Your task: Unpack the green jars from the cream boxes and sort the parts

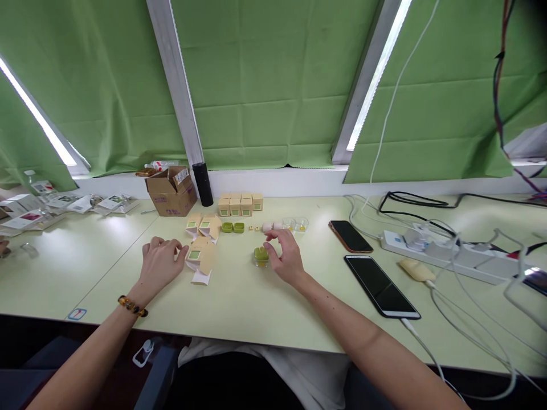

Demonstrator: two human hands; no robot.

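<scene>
My left hand (161, 263) rests on the table, fingers loosely bent and thumb apart from them. Its thumb tip is at the edge of an unfolded beige carton (205, 255) with a green window and a white flap. Two more open cartons (209, 225) lie behind that one. My right hand (285, 257) is open beside a small clear cup with a green insert (261, 256); thumb and index finger are spread near its right side. Whether they touch it, I cannot tell. Behind are two green square cups (233, 228), small pale pieces (253, 228) and clear cups (294, 224).
Several closed beige boxes (235, 205) stand in rows near the wall. A brown cardboard box (171, 191) and a black cylinder (203, 184) are behind left. Two phones (382, 286), a power strip (448, 257) and cables lie right. Bagged items (85, 203) and another person's hand (3, 247) are far left.
</scene>
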